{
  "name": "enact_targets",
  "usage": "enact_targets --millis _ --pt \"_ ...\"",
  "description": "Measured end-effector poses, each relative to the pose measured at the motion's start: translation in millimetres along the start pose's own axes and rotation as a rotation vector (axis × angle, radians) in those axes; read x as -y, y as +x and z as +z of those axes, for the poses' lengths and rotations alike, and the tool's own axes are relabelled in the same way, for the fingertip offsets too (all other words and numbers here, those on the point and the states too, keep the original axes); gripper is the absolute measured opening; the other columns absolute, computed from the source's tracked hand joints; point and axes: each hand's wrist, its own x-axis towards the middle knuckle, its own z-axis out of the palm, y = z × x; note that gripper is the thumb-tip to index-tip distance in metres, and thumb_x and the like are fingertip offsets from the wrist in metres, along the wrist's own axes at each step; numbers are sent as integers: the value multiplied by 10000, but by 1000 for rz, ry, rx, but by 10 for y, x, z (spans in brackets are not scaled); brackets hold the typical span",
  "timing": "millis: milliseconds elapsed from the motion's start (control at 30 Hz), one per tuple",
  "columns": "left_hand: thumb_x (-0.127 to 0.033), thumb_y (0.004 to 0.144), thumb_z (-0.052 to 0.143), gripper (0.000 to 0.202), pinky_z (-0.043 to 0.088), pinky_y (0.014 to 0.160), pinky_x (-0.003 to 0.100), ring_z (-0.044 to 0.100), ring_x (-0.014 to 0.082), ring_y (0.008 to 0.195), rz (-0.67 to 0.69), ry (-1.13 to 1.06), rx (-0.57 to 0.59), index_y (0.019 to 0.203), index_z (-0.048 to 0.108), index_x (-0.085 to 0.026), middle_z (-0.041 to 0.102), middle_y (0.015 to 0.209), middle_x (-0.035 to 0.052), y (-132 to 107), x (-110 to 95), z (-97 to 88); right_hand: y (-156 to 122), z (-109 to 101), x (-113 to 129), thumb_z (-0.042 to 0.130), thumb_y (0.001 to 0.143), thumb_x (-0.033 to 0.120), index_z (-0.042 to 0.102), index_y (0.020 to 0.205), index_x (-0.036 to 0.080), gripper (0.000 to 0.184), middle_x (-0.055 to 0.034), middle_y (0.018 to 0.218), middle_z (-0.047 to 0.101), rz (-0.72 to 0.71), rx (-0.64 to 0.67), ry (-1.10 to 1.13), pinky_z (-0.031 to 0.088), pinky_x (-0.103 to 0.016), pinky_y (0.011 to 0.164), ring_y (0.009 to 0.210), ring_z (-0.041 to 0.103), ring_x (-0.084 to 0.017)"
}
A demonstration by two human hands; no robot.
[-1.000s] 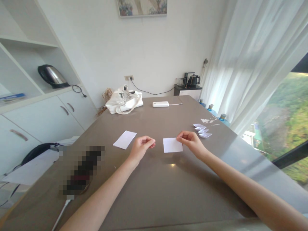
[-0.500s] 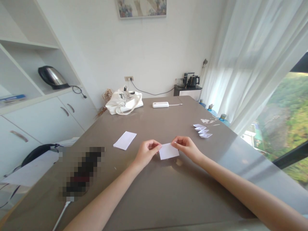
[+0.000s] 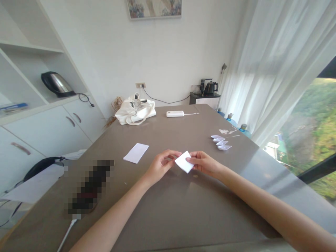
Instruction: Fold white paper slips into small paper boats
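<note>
Over the table, a small white sheet of paper [image 3: 183,162] is held up and turned so that one corner points upward. My right hand [image 3: 204,162] pinches its right side, thumb on the face and fingers behind. At its left corner is my left hand [image 3: 163,163], thumb and index finger closed in on the paper's edge; how firmly they grip cannot be made out. To the left lies a stack of white paper [image 3: 136,153]. Several small folded paper boats [image 3: 221,142] stand in a row at the right.
White paper scraps [image 3: 227,131] lie beyond the boats on the brown table [image 3: 173,217]. A white bag [image 3: 135,111] and a white power bank [image 3: 175,114] are at the far end. A pixelated dark object [image 3: 90,189] with a white cable [image 3: 66,233] is front left.
The paper has been turned from lying level to corner-up. My right thumb has moved onto its face, and my left fingers have shifted along its left edge.
</note>
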Motion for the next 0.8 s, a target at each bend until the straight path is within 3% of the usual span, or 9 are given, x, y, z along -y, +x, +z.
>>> enact_targets --millis 100,233,400,567,800 --pt "-289 837 576 167 447 771 261 566 176 907 59 42 64 881 673 -160 607 928 74 -8 -36 4 -11 27 -14 738 682 396 675 785 109 312 -22 697 616 25 47 -5 406 -207 576 601 527 -88" --pt "-330 841 565 196 434 716 237 540 148 830 29 111 95 823 655 -157 549 869 48 -21 -48 14 -11 75 -26 716 695 434 671 780 114 333 1 627 592 -6 41 -98 381 -193 516 543 511 -80" --pt "-356 824 573 227 447 719 239 544 162 885 -57 83 44 745 594 -144 551 928 55 -13 3 52 -1 112 -38 709 688 452 691 804 115 357 -6 635 624 -76 -8 -229 426 -219 565 548 531 -94" --pt "-373 798 596 239 470 638 252 577 141 678 -172 -31 -33 773 589 -135 605 721 25 -1 82 92 -15 153 -14 679 706 464 703 829 121 366 -33 700 668 -121 -41 -267 469 -251 621 609 576 -127" --pt "-374 748 650 248 492 601 245 608 138 630 -183 -50 -148 753 603 -131 643 702 31 -4 133 116 -24 213 4 649 715 501 709 763 125 384 -32 670 656 -116 -59 -280 478 -262 626 611 570 -140"
